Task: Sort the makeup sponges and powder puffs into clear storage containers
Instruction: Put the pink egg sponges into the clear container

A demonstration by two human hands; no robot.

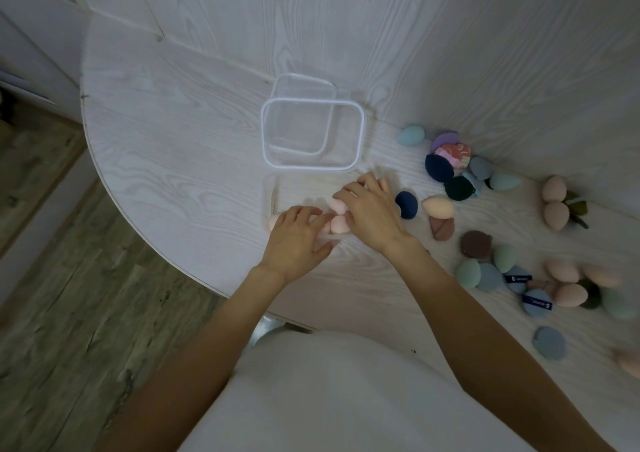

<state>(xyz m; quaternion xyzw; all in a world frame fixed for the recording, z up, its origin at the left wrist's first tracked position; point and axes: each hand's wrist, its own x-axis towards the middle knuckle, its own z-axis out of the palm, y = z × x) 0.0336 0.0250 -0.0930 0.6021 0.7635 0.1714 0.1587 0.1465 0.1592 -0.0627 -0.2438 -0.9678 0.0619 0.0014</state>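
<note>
Dim, flat light, cool grey cast. Soft shadows under both hands. Strong wide-angle bend at table (145,112) edge; sponges (602,278) at right blurred.

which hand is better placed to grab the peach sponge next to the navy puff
Right. The right hand sits beside the navy puff and peach sponge; the left hand lies farther away.

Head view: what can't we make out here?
- Pink sponges: partly under both hands, count unclear.
- Near clear container: walls barely visible, outline uncertain.
- Left hand, right hand: fingertips hidden, grip unclear.
- Puff label text: too small to read.
- Sponges at the right edge: blurred, cut off.
</note>
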